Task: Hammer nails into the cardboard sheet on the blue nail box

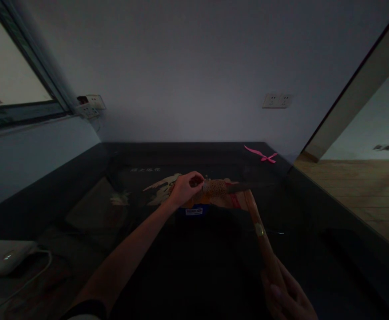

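Observation:
My right hand [291, 291], at the lower right, is wrapped round the wooden handle [264, 244] of a hammer-like tool. The handle slants up and left, with a shiny band partway along it. At its top lies a dark, tapering head [248, 186]. A brown, dotted piece [215, 188] continues left from that head; whether they are joined, I cannot tell. My left hand [186, 189] pinches thumb and forefinger together at the dotted piece's left end. What sits in the pinch is too dim to name. Just below is a blue, labelled packet [194, 210], with orange above it.
The dark tabletop [188, 262] carries printed pale flowers and characters. A pink ribbon [264, 157] lies at the back right. A white device [6, 257] with a cable is at the left. Wall sockets [276, 101] are set behind the table.

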`<state>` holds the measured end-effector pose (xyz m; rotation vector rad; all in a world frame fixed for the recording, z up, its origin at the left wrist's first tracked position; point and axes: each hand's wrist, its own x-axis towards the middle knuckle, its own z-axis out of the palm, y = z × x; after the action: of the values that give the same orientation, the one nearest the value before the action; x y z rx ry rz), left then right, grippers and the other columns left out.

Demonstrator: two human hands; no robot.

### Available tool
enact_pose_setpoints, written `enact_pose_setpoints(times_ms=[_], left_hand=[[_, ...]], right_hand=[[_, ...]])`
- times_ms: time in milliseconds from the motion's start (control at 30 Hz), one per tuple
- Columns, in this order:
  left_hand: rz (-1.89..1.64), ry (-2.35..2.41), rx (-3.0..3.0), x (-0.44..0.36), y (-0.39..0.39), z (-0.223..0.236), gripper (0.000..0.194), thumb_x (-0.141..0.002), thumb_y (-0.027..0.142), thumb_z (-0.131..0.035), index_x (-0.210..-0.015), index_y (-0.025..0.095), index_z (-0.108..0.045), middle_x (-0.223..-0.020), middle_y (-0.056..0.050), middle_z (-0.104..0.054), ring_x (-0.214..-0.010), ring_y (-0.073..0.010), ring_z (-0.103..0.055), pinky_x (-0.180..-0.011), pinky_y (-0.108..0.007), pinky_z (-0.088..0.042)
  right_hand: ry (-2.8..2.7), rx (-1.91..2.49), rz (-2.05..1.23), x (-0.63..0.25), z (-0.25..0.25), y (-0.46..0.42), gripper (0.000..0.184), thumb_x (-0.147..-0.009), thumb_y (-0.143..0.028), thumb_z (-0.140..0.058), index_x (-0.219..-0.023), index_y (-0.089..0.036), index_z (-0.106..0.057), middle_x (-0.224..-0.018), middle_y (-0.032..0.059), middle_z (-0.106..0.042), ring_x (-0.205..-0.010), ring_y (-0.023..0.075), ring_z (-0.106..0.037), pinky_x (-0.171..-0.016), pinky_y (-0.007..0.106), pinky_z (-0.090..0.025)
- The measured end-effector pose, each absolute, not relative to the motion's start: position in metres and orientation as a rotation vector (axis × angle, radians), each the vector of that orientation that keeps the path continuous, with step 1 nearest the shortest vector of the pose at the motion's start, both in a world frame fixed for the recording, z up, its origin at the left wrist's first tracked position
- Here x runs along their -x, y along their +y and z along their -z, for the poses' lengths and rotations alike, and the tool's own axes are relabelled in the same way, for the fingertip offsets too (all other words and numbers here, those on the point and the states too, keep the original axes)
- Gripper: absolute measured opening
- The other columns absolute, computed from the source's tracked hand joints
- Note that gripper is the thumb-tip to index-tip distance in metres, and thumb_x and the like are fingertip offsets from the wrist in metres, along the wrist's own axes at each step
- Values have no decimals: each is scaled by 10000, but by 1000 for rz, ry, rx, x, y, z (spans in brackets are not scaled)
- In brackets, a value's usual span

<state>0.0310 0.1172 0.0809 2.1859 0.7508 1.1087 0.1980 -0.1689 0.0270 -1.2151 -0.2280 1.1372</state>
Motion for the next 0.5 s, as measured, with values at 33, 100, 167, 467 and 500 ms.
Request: enact_pose_setpoints(times_ms=[33,100,167,467,500], left_hand=[[-1107,748,-2191,-31,117,-81,71,-756,170,-549,-817,152,-581,-756,-13,-625,-697,-106,-599,-671,-236,-501],[-1105,752,-2198,-30,117,-80,72,-746,162,-560,-813,151,-583,-749,-8,-625,-686,-103,-596,-667,-233,-497],[-1098,768,-2196,-29,117,-80,72,-732,158,-579,-803,151,-586,-745,-7,-630,-679,-103,-596,-664,-234,-498],[-1041,800,-2089,-30,122,-75,53,-721,174,-602,-762,141,-612,-727,-20,-655,-663,-115,-610,-654,-241,-508],[-1038,804,-2095,-30,123,-75,61,-719,180,-604,-763,139,-616,-727,-21,-655,-662,-117,-609,-654,-243,-506]], right_hand=[[-285,1230,-1133,-199,-36,-165,599,-592,-251,-793,-1156,-266,-592,-703,12,-665,-327,23,-467,-289,106,-325],[-437,1232,-1136,-201,-58,-157,592,-640,-278,-757,-1196,-259,-556,-634,-13,-625,-264,-22,-332,-268,92,-234],[-568,1296,-1109,-204,-82,-148,613,-644,-305,-748,-1218,-251,-541,-593,-34,-578,-273,-20,-298,-276,101,-215],[-1104,1546,-1047,-219,-138,-115,628,-653,-284,-718,-1254,-286,-534,-520,-60,-486,-393,77,-414,-317,167,-307],[-1137,1558,-1031,-218,-140,-112,623,-650,-277,-717,-1248,-277,-543,-536,-51,-503,-412,85,-430,-326,171,-321]])
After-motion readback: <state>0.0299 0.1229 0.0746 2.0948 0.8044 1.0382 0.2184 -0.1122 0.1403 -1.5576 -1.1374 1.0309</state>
